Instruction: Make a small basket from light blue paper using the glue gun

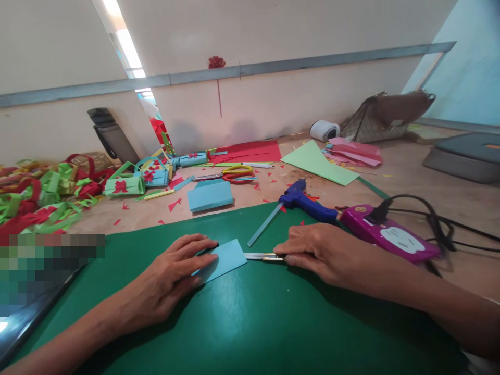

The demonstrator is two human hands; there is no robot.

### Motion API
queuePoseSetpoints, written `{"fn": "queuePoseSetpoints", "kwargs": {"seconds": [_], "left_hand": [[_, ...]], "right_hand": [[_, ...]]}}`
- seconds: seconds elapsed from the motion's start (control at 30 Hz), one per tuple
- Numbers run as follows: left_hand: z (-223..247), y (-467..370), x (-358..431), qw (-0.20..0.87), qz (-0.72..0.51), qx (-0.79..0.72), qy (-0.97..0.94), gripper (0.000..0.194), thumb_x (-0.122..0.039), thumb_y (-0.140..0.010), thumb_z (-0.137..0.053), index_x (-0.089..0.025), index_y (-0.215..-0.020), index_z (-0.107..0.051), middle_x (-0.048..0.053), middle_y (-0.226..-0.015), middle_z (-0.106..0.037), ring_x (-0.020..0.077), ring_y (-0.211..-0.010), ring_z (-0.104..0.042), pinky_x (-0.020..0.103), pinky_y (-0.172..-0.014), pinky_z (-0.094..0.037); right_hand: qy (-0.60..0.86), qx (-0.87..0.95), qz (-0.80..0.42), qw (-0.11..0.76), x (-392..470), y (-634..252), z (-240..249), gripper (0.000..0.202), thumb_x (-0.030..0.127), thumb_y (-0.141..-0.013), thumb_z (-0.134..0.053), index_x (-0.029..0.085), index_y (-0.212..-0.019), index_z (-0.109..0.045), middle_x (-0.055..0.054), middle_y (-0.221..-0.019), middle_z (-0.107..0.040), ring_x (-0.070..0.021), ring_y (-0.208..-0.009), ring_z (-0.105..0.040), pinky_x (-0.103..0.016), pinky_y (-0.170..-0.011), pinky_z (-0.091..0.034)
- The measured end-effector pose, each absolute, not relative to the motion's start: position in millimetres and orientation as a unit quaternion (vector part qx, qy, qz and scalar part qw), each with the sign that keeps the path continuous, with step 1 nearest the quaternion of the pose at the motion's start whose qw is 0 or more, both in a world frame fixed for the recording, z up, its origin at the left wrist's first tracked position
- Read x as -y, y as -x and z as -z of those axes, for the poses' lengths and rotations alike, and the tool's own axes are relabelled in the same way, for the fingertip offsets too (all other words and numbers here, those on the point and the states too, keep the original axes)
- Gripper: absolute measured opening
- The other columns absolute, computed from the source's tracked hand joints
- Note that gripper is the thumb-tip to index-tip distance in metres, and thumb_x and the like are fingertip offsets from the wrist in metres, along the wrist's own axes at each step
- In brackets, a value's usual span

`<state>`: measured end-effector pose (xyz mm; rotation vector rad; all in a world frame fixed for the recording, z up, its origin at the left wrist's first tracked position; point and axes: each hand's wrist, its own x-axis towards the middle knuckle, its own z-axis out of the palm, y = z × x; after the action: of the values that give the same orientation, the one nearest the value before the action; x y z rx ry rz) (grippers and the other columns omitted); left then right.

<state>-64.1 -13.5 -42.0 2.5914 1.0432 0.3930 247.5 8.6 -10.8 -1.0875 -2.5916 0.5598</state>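
A folded piece of light blue paper (pixel 228 260) lies on the green cutting mat (pixel 242 323). My left hand (pixel 172 276) holds its left part against the mat, fingers across the top and thumb at the near edge. From the right, my right hand (pixel 312 252) grips a slim metal cutter knife (pixel 263 257), index finger stretched along it. The tip meets the paper's right end; whether it is inside the fold I cannot tell. Just behind is a blue glue gun (pixel 300 200) with a clear glue stick. Another folded blue paper (pixel 210 196) sits at the mat's far edge.
A purple power strip (pixel 390 234) with black cables lies right of my right hand. Scissors (pixel 234 174), green paper (pixel 320 162) and red paper (pixel 250 152) are farther back. Small paper bags (pixel 125 185) and tangled strips (pixel 47 198) fill the left; a handbag (pixel 386 117) stands back right.
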Motion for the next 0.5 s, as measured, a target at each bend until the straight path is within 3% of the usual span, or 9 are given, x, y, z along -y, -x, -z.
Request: {"fn": "queuePoseSetpoints", "kwargs": {"seconds": [0.13,0.3,0.5], "left_hand": [[44.3,64.1,9.7,0.164,-0.107,-0.360,-0.912,0.048,-0.013,-0.089,-0.037,-0.033,-0.132,-0.043,0.001,-0.144,-0.037,0.0243,-0.135,-0.026,0.048,-0.107,-0.027],[47.0,67.3,7.4,0.171,-0.086,-0.358,-0.914,0.061,-0.008,-0.082,-0.040,-0.034,-0.136,-0.036,0.000,-0.144,-0.037,0.0236,-0.137,-0.021,0.050,-0.109,-0.019],[44.1,65.6,9.5,0.183,-0.073,-0.365,-0.910,0.069,-0.002,-0.077,-0.036,-0.036,-0.138,-0.031,-0.005,-0.146,-0.032,0.0196,-0.139,-0.015,0.049,-0.111,-0.012]], "right_hand": [[0.356,0.917,-0.170,0.057,-9.9,-247.7,7.4,0.028,0.025,-0.091,-0.043,0.021,-0.073,-0.065,-0.002,-0.072,-0.054,-0.0128,-0.062,-0.049,-0.025,-0.056,-0.032],[0.329,0.914,-0.214,0.104,-12.2,-250.5,12.3,0.024,0.030,-0.090,-0.046,0.024,-0.094,-0.069,-0.002,-0.068,-0.059,-0.0141,-0.063,-0.052,-0.024,-0.058,-0.033],[0.319,0.906,-0.248,0.124,-14.7,-250.2,13.8,0.025,0.034,-0.090,-0.047,0.025,-0.096,-0.070,-0.002,-0.068,-0.062,-0.0139,-0.063,-0.053,-0.024,-0.058,-0.035]]}}
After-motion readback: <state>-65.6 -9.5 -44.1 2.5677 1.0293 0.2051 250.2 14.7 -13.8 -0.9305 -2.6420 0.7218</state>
